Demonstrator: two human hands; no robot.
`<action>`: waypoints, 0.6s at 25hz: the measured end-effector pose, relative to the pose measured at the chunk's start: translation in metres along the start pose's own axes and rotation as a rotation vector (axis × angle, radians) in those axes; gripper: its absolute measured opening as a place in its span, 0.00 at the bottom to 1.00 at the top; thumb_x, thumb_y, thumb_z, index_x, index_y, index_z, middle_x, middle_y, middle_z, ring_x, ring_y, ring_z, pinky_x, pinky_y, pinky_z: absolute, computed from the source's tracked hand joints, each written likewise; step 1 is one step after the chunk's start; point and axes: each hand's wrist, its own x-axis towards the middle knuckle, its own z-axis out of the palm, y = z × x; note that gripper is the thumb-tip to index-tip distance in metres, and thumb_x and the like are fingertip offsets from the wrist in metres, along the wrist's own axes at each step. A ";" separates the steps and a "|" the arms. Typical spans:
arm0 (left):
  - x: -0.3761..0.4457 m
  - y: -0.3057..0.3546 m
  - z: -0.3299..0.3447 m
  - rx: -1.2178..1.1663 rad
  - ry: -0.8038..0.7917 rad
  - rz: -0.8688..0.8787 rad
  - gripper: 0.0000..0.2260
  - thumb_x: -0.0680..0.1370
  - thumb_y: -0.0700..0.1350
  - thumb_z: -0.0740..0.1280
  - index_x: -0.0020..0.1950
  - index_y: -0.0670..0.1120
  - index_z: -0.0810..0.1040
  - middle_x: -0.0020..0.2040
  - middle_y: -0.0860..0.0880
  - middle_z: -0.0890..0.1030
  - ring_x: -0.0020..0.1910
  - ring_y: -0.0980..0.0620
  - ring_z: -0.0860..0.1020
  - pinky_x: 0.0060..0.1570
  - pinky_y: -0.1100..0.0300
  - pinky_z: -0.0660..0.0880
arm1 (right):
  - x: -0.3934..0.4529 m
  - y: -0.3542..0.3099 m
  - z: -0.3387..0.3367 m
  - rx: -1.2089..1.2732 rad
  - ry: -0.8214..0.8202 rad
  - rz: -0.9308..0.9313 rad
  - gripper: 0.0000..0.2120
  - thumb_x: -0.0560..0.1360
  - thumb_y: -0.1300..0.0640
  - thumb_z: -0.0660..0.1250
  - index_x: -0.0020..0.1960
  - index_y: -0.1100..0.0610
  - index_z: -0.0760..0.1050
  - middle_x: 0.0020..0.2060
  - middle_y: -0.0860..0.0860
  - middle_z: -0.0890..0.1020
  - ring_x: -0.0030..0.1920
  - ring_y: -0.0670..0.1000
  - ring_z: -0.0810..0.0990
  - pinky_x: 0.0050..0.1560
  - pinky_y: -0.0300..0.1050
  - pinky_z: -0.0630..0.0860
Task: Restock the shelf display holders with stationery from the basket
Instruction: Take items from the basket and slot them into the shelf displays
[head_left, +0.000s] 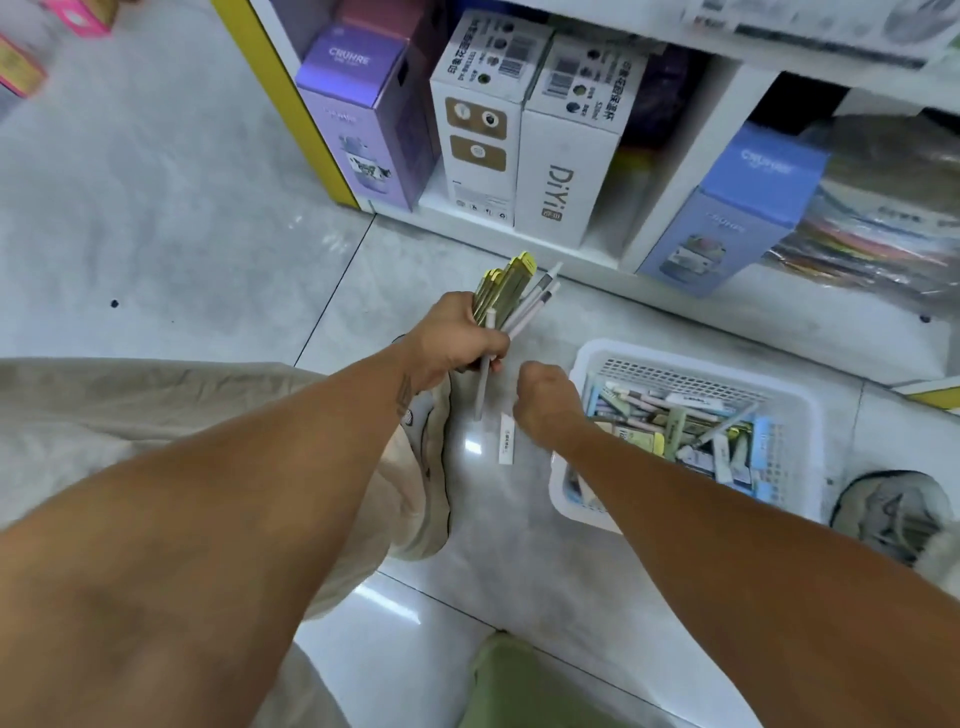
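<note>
While crouched over the tile, left hand (457, 338) gripping a pen bundle (511, 296), right hand (545, 402) curled, maybe pinching a white pen (506, 441). Basket (587, 364) just beside, stationery (675, 421) inside. Shelf (670, 171) beyond.

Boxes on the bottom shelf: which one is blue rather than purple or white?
The blue box, rightmost, in the right compartment beside the basket's side; the others stand left.

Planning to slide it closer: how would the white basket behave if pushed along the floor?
The white basket would probably slide easily: the tiled floor looks glossy. It seems light, thin perforated plastic. The loose stationery inside may shift.
</note>
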 end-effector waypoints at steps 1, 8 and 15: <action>-0.005 0.006 0.000 0.004 -0.002 0.023 0.08 0.68 0.31 0.70 0.45 0.37 0.76 0.37 0.37 0.79 0.32 0.44 0.83 0.38 0.49 0.75 | -0.004 0.000 -0.005 0.008 0.010 -0.005 0.08 0.76 0.68 0.63 0.55 0.66 0.74 0.54 0.64 0.78 0.54 0.63 0.79 0.45 0.44 0.69; -0.017 -0.009 0.000 0.016 -0.013 0.028 0.08 0.68 0.31 0.70 0.43 0.40 0.75 0.35 0.39 0.79 0.31 0.45 0.83 0.26 0.62 0.73 | -0.017 -0.002 0.023 -0.092 -0.050 0.016 0.11 0.77 0.68 0.63 0.60 0.65 0.73 0.58 0.63 0.78 0.57 0.62 0.79 0.49 0.46 0.72; 0.022 -0.042 -0.004 -0.042 0.009 -0.071 0.08 0.69 0.30 0.70 0.45 0.38 0.75 0.34 0.38 0.79 0.29 0.46 0.82 0.25 0.61 0.75 | 0.013 -0.007 0.065 -0.199 -0.115 0.020 0.22 0.77 0.65 0.64 0.70 0.62 0.65 0.61 0.61 0.75 0.60 0.60 0.77 0.57 0.54 0.78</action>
